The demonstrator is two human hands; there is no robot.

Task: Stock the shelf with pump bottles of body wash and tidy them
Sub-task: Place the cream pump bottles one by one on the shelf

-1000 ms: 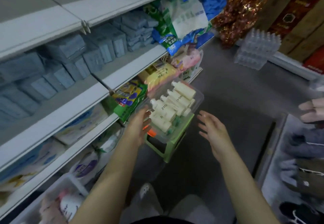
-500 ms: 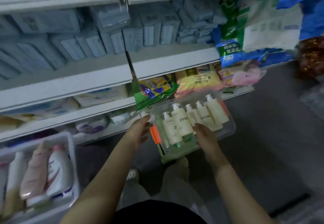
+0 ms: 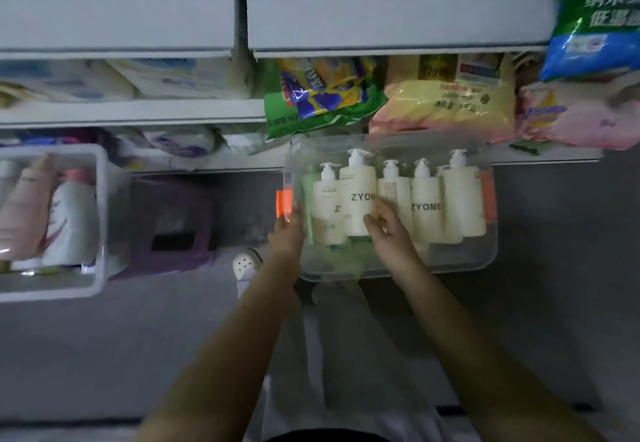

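A clear plastic bin (image 3: 450,268) stands in front of the lowest shelf (image 3: 207,164). Several cream pump bottles (image 3: 358,199) marked ZYOME lie in it, pumps pointing at the shelf. My left hand (image 3: 285,237) grips the bin's left edge, fingertips at the orange latch (image 3: 282,201). My right hand (image 3: 391,233) lies with relaxed fingers over the bottles, beside the tallest one. I cannot tell whether a clear lid lies between that hand and the bottles. A second orange latch (image 3: 487,199) shows on the bin's right side.
A white basket (image 3: 100,216) at the left holds pink and white bottles (image 3: 69,216), with a purple stool (image 3: 173,227) beside it. Green (image 3: 322,95), yellow (image 3: 446,105) and pink (image 3: 571,116) bags overhang the shelf above the bin. A green stool (image 3: 346,258) shows through the bin.
The view has swung to face the shelves squarely. My left hand reached the bin's left latch. My right hand moved from open air to the bin's front edge, then up over the bottles.
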